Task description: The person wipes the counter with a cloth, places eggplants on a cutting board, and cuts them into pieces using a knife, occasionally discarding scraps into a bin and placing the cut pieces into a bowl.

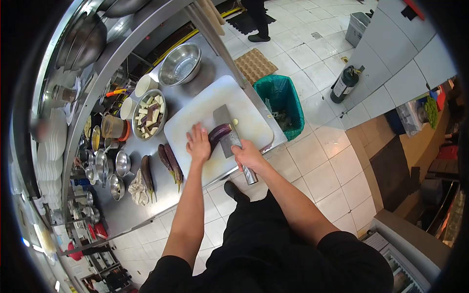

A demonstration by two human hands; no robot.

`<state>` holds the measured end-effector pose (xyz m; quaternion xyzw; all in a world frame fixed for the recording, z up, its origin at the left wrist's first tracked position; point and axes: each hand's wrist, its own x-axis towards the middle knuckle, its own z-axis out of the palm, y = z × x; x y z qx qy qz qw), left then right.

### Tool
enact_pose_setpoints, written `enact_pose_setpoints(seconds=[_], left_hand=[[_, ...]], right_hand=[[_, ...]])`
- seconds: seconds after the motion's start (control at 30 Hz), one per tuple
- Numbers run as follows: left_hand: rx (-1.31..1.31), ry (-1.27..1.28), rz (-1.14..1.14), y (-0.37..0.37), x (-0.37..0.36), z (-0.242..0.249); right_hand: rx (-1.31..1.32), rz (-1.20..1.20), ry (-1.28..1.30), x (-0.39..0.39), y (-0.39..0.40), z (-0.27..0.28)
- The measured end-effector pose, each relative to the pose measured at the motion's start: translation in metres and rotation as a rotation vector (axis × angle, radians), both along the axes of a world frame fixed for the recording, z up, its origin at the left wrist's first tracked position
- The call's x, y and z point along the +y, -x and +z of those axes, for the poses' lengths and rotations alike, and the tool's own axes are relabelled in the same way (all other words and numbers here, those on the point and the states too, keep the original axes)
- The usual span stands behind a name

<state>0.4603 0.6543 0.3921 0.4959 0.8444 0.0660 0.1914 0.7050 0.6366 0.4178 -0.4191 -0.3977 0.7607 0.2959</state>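
A white cutting board (185, 117) lies on the steel table, with a purple eggplant (218, 134) on it. My right hand (247, 155) is closed round the metal handle of a cleaver (226, 136), whose broad blade is at the eggplant's right end. My left hand (198, 142) lies on the board just left of the eggplant, fingers spread. A small pale slice (235, 121) sits beside the blade. Left of the board, a steel bowl (150, 128) holds cut eggplant pieces. Several whole eggplants (146, 176) lie near the table's front edge.
An empty-looking steel bowl (180, 64) stands behind the board. A green-lined bin (281, 105) is right of the table, near an egg tray (255, 65) and a dark fire extinguisher (345, 84). Small bowls (122, 163) and a cloth (138, 190) sit left. Another person's leg (258, 22) shows at the top.
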Motion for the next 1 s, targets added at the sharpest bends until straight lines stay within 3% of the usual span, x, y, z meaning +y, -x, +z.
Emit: enact_pose_setpoints(seconds=[0.1, 0.37, 0.53, 0.67, 0.77, 0.87, 0.9, 0.97, 1.0], left_hand=[[0.019, -0.196, -0.031, -0.013, -0.007, 0.006], [-0.070, -0.294, -0.072, -0.012, -0.010, 0.017], [0.054, -0.435, 0.017, -0.016, -0.012, 0.017], [0.121, -0.518, 0.017, -0.010, -0.011, 0.010], [0.038, -0.754, -0.148, 0.002, -0.011, 0.014], [-0.038, -0.544, -0.621, -0.002, -0.022, 0.062], [-0.042, -0.552, -0.625, 0.000, -0.019, 0.065], [0.024, -0.342, -0.994, 0.008, -0.011, 0.064], [0.033, -0.378, -0.982, 0.007, -0.009, 0.060]], right_hand=[[0.026, 0.032, 0.037, 0.005, -0.005, 0.004], [-0.178, 0.467, -0.102, -0.015, 0.001, 0.027], [-0.241, 0.506, -0.155, -0.019, -0.003, 0.041], [-0.329, 0.720, -0.242, -0.017, -0.050, 0.058], [-0.254, 0.583, -0.120, -0.031, -0.109, 0.094], [-0.339, 0.343, -0.084, -0.049, -0.132, 0.100], [-0.381, 0.193, -0.102, -0.053, -0.136, 0.098], [-0.340, 0.098, -0.134, -0.057, -0.133, 0.079], [-0.359, 0.051, -0.186, -0.058, -0.127, 0.068]])
